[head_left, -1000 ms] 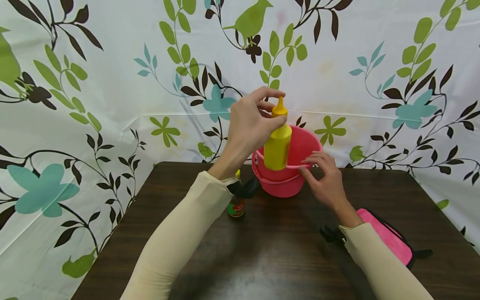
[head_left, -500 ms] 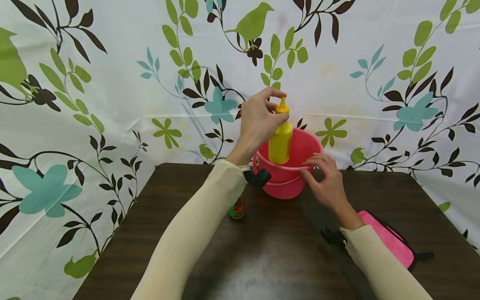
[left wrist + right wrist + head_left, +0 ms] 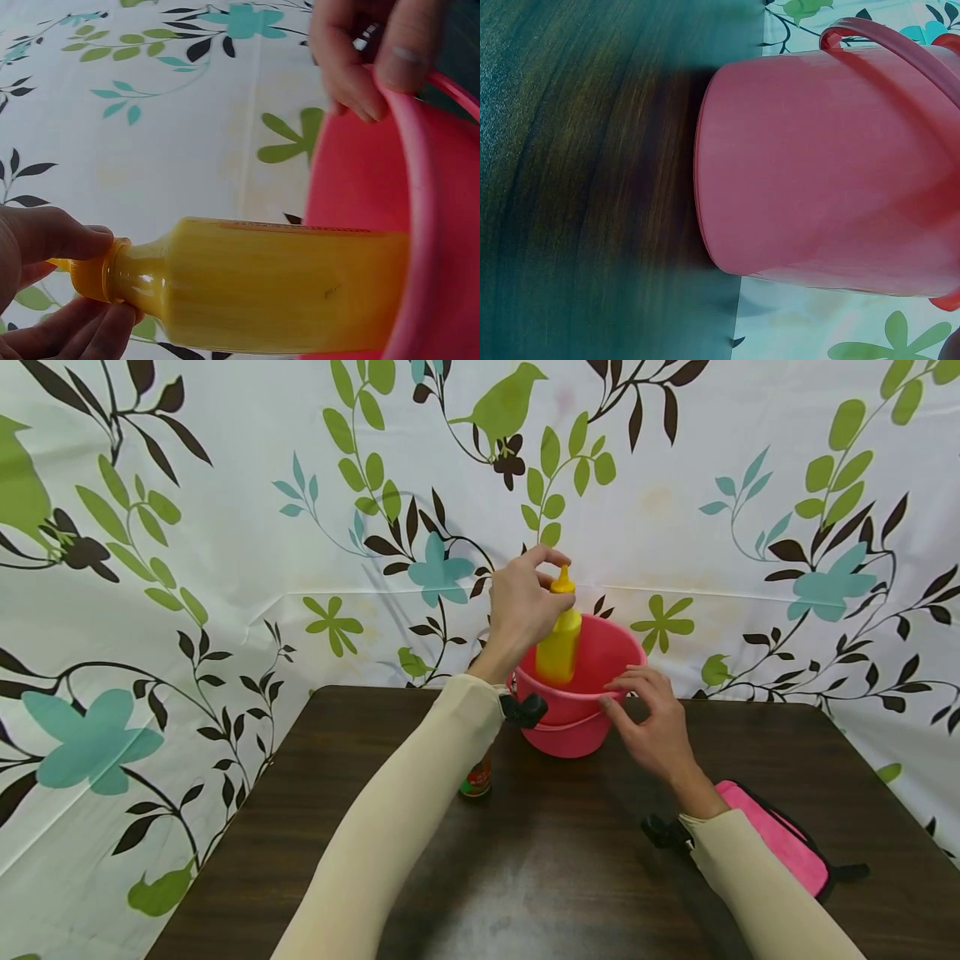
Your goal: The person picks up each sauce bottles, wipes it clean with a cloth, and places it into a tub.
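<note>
My left hand (image 3: pixel 521 606) pinches a yellow squeeze bottle (image 3: pixel 557 652) by its capped neck. Upright, the bottle hangs with its lower part inside the mouth of a pink bucket (image 3: pixel 566 739). In the left wrist view, thumb and fingers lie on either side of the orange-yellow cap (image 3: pixel 94 276), and the bottle's base is hidden behind the bucket rim (image 3: pixel 420 210). My right hand (image 3: pixel 652 722) holds the near right part of the rim between thumb and fingers. The right wrist view shows the bucket's side and its handle (image 3: pixel 900 45) from close by.
Partly hidden by my left sleeve, a small bottle with a red and green label (image 3: pixel 476 779) stands on the dark wooden table (image 3: pixel 585 877). A pink pouch with black trim (image 3: pixel 776 847) lies beside my right forearm. A patterned cloth (image 3: pixel 225 527) hangs behind the table.
My left hand has carried the yellow squeeze bottle slightly right and down, from in front of the bucket to inside its mouth. My right hand has stayed on the rim.
</note>
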The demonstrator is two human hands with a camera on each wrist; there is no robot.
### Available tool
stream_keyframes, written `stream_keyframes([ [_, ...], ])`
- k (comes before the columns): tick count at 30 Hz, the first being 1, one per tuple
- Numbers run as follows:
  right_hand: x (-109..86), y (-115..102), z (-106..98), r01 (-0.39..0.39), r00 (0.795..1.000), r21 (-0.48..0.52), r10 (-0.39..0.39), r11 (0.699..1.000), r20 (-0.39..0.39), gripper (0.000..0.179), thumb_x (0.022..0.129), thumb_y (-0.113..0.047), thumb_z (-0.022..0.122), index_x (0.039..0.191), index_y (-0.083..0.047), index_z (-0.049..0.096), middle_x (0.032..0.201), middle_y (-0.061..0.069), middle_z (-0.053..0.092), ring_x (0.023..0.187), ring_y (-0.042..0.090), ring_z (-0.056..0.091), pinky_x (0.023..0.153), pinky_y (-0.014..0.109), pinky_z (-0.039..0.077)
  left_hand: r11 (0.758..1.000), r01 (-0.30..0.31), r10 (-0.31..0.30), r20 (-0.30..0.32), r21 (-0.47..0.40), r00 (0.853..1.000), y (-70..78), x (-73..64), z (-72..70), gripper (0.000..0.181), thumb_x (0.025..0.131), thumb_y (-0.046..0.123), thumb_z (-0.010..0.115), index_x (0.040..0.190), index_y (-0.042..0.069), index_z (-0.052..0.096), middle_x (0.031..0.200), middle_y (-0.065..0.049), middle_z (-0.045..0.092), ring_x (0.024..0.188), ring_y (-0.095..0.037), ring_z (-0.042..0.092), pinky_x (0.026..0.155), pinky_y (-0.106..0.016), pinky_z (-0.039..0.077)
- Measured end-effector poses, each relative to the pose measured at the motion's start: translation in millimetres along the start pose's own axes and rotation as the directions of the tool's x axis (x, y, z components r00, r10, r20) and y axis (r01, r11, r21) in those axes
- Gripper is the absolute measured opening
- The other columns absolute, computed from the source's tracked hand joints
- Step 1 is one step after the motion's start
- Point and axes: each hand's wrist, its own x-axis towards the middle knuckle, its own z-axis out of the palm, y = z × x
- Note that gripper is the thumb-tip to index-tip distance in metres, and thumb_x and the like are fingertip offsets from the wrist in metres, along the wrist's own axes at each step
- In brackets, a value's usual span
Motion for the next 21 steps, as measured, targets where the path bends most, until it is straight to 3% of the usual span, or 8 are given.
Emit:
stream_keyframes([
  [6,0.0,0,0,-0.027,1.000,-0.007,0.028,1.000,0.011,0.028,0.090,-0.012,0.083,0.116,-0.005,0.076,0.130,0.018,0.067,0.137,0.029,0.052,0.111,0.022,0.040,0.996,0.033,-0.034,0.011,0.077,0.999,-9.1,-1.1,8.8,0.031,0.092,0.016,0.080,0.122,0.022,0.072,0.113,-0.008,0.080,0.104,-0.022,0.072,0.084,-0.031,0.065],
  [14,-0.5,-1,0,-0.011,1.000,0.000,0.011,1.000,0.007,0.029,0.089,-0.010,0.083,0.116,-0.005,0.076,0.129,0.018,0.068,0.136,0.031,0.052,0.108,0.012,0.038,0.986,0.069,-0.076,0.036,0.150,0.996,-20.7,-2.9,16.4,0.029,0.090,0.013,0.079,0.118,0.020,0.073,0.112,-0.009,0.079,0.106,-0.026,0.069,0.077,-0.029,0.064],
  [21,-0.6,0,0,-0.013,1.000,-0.004,0.013,1.000,0.003,0.028,0.089,-0.011,0.083,0.116,-0.005,0.076,0.128,0.013,0.069,0.136,0.030,0.053,0.109,0.015,0.039,0.977,0.090,-0.102,0.056,0.195,0.993,-30.0,-5.2,22.4,0.030,0.088,0.012,0.081,0.116,0.018,0.073,0.111,-0.009,0.076,0.103,-0.027,0.065,0.079,-0.030,0.064],
])
